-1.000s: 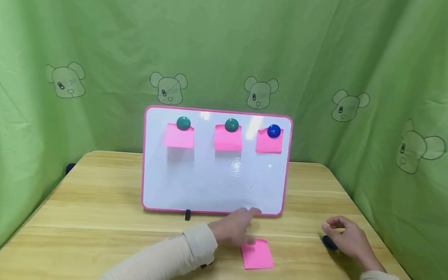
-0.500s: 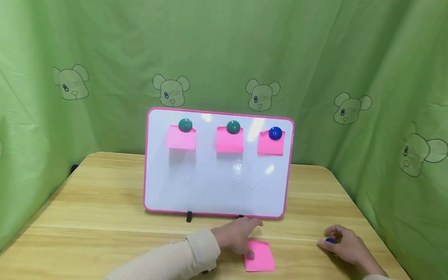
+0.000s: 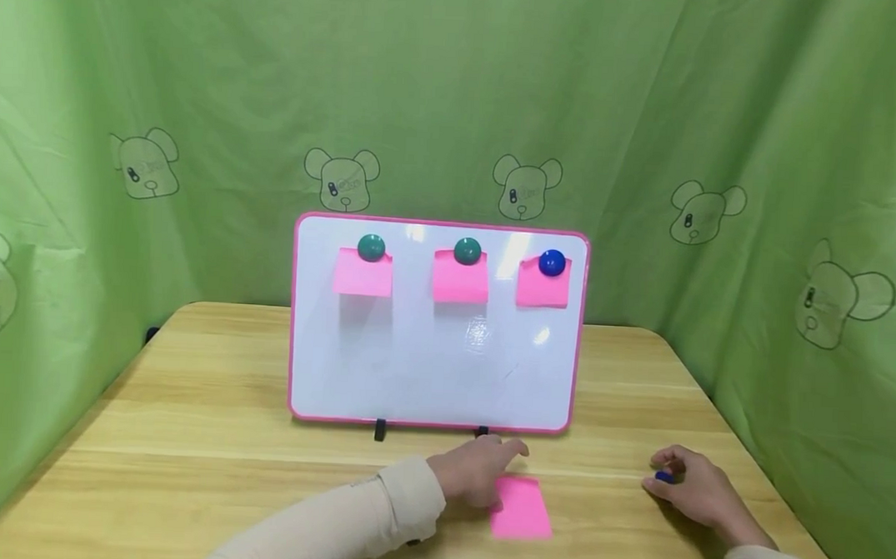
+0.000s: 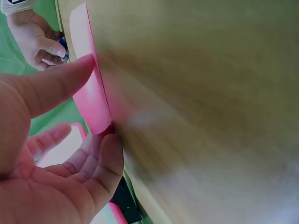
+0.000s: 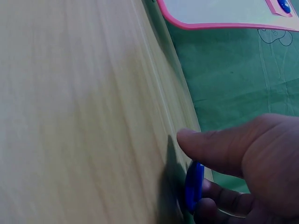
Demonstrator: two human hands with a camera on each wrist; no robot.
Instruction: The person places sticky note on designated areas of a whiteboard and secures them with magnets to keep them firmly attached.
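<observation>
A pink sticky note (image 3: 522,509) is near the front middle of the table. My left hand (image 3: 477,471) holds it at its left edge; in the left wrist view the thumb and fingertips grip the note (image 4: 88,100), which stands tilted over the tabletop. To the right, my right hand (image 3: 697,488) holds a round blue magnet (image 3: 663,476) by its rim just over the wood. The right wrist view shows the magnet (image 5: 194,186) edge-on between thumb and fingers.
Behind the hands stands a pink-framed whiteboard (image 3: 429,362) on black feet (image 3: 380,429). Three pink notes hang along its top, two under green magnets (image 3: 371,248) and one under a blue magnet (image 3: 552,263). Green curtains (image 3: 457,80) enclose the wooden table (image 3: 184,468).
My right hand has closed its fingers on the blue magnet, which lay on the table before. The left hand has come down to the note's left edge and grips it.
</observation>
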